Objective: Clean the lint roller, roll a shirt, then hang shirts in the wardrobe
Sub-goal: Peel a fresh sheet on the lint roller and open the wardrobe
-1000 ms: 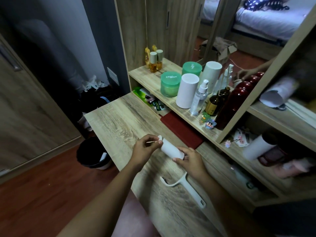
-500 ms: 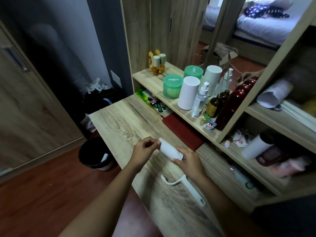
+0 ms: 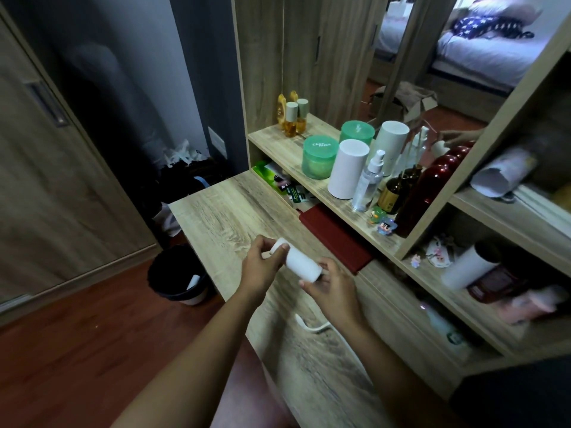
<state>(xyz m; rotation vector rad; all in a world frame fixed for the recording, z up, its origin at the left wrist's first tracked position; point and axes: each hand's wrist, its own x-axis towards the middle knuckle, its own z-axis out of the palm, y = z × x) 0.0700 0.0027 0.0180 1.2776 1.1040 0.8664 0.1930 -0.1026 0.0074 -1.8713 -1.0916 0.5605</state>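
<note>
A white lint roller roll [image 3: 301, 263] is held above the wooden desk [image 3: 225, 217], tilted from upper left to lower right. My left hand [image 3: 262, 265] pinches its upper left end with thumb and fingers. Its lower right end sits in the fingers of my right hand [image 3: 332, 287]. The white lint roller handle [image 3: 312, 326] lies on the desk just below my right wrist, which hides most of it. No shirt or wardrobe rail is in sight.
A black waste bin [image 3: 177, 278] stands on the floor left of the desk. A red book [image 3: 336, 239] lies under the shelf [image 3: 278, 143], which carries green jars [image 3: 319, 160], white cylinders [image 3: 347, 169] and bottles. A wooden door [image 3: 46, 168] is at left.
My left hand has moved from pulling at a thin strip beside the roll's end to gripping the end itself. The roll has lifted slightly, and the view has tilted and shifted.
</note>
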